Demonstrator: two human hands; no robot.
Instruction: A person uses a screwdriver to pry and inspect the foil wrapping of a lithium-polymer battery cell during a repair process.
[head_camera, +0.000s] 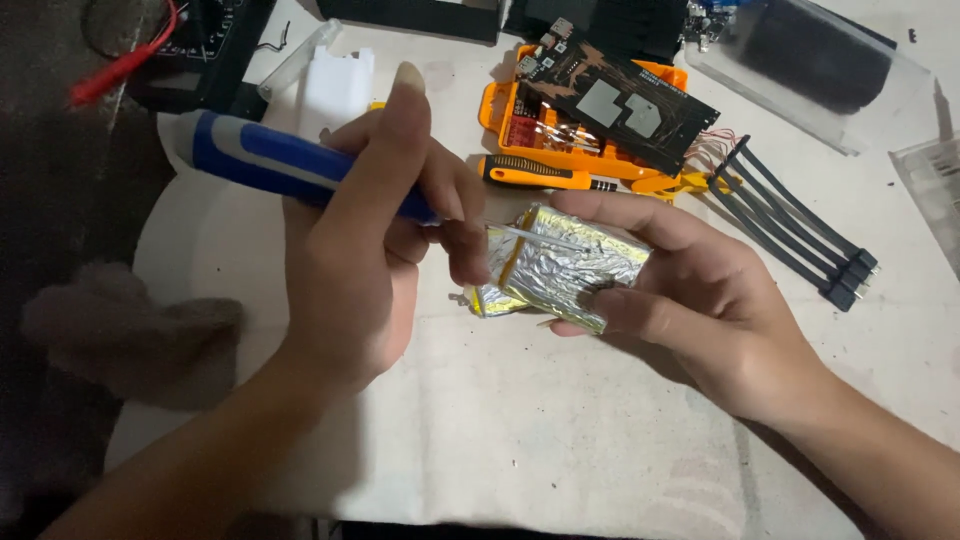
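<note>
The silver foil pouch (565, 265), a flat crinkled pack with a yellow band across it, sits between the two hands just above the white cloth (560, 420) that covers the worktop, roughly at the cloth's middle and nearer its far edge than its near one. Its long axis runs left to right, dipping slightly toward the left end, so one short end faces each hand. The right hand (700, 300) is clamped on the pouch's right end, fingers along the far long edge and thumb pressed on the near face. The left hand (365, 250) is closed around a blue and white tool handle (270, 160), which slants up toward the cloth's far left corner; its thin metal tip (540, 238) lies across the pouch's upper face, touching or just above it, I cannot tell which. So the left hand meets the pouch from its left end with the tool nearly in line with the long axis. Beyond the pouch, toward the far edge, lie an orange tool tray (505, 115) bearing a dark circuit board (620, 100) and an orange-handled screwdriver (545, 173); to the right, a bundle of black cables (790, 225).
</note>
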